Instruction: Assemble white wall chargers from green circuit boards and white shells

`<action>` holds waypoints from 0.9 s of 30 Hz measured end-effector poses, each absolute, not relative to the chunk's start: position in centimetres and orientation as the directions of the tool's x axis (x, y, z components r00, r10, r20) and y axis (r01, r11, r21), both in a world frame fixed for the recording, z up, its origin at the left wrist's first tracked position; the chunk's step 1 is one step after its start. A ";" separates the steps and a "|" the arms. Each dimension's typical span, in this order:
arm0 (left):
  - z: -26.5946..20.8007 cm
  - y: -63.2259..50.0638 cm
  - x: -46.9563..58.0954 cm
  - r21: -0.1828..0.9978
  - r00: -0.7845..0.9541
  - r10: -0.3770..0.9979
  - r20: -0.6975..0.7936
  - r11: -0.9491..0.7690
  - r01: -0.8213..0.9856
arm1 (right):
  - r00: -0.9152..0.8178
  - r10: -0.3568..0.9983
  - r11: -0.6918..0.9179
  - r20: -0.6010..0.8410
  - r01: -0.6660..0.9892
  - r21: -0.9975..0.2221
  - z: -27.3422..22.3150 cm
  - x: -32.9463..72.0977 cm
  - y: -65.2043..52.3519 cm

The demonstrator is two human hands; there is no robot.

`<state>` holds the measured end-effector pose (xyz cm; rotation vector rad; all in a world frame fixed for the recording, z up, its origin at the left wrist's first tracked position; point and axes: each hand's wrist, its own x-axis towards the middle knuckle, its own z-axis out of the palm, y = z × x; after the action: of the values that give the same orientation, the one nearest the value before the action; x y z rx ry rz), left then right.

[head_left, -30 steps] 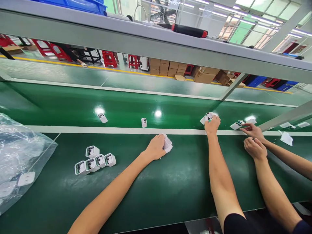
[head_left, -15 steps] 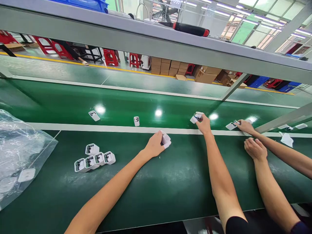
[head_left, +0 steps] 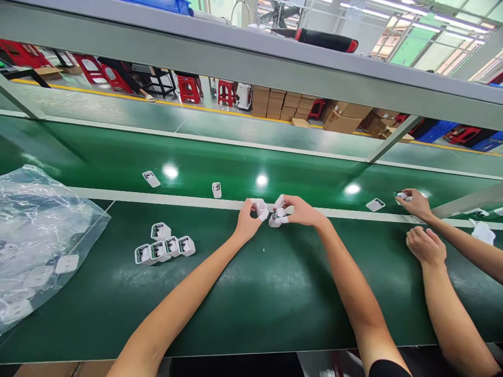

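Observation:
My left hand (head_left: pixel 247 217) grips a white plastic housing (head_left: pixel 261 209), its open side turned up and to the right. Close beside it, my right hand (head_left: pixel 296 210) pinches a small white part with a circuit board (head_left: pixel 277 217) showing at its top. White covers sit on my right fingertips. The two parts are near each other; whether they touch I cannot tell. On the green bench to the left stand several white housings (head_left: pixel 159 252) with boards inside. Two more white pieces lie on the belt: a flat one (head_left: pixel 151 179) and a smaller one (head_left: pixel 216 190).
A clear plastic bag (head_left: pixel 47 251) of white parts lies at the left. On the right, a co-worker's hand (head_left: pixel 416 203) holds a small part near a white piece (head_left: pixel 375 204); the other hand (head_left: pixel 426 245) rests on the bench. A grey shelf beam (head_left: pixel 236 57) spans above.
My right hand has come left and down from the belt, bringing the circuit-board part beside the housing in my left hand. The co-worker's upper hand has drawn away from the white piece. The view has shifted.

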<state>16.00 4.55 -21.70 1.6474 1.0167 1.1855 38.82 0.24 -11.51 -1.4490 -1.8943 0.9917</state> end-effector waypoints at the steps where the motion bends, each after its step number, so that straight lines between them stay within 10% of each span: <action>1: -21.6 4.5 16.0 0.938 0.226 0.929 0.295 -0.326 0.115 | -0.261 0.965 0.159 0.012 0.550 -0.820 -10.9 38.9 0.0; 7: -19.2 4.1 15.1 0.890 0.329 0.838 0.435 -0.455 -0.018 | -0.059 0.982 0.190 0.181 0.235 -0.953 -7.5 37.6 -1.4; 17: -11.4 3.0 12.8 0.415 0.298 0.380 0.876 -0.908 -0.062 | 0.073 0.997 0.035 0.038 0.039 -0.999 -5.6 31.9 -3.3; 27: -10.8 2.6 12.5 0.636 0.288 0.575 0.766 -0.744 -0.204 | 0.033 0.996 0.077 0.079 0.045 -0.996 -4.9 30.4 -5.2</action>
<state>12.53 2.62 -10.85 1.9047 0.3316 1.5215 30.40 -5.20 -4.95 -1.1991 -1.2518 1.1052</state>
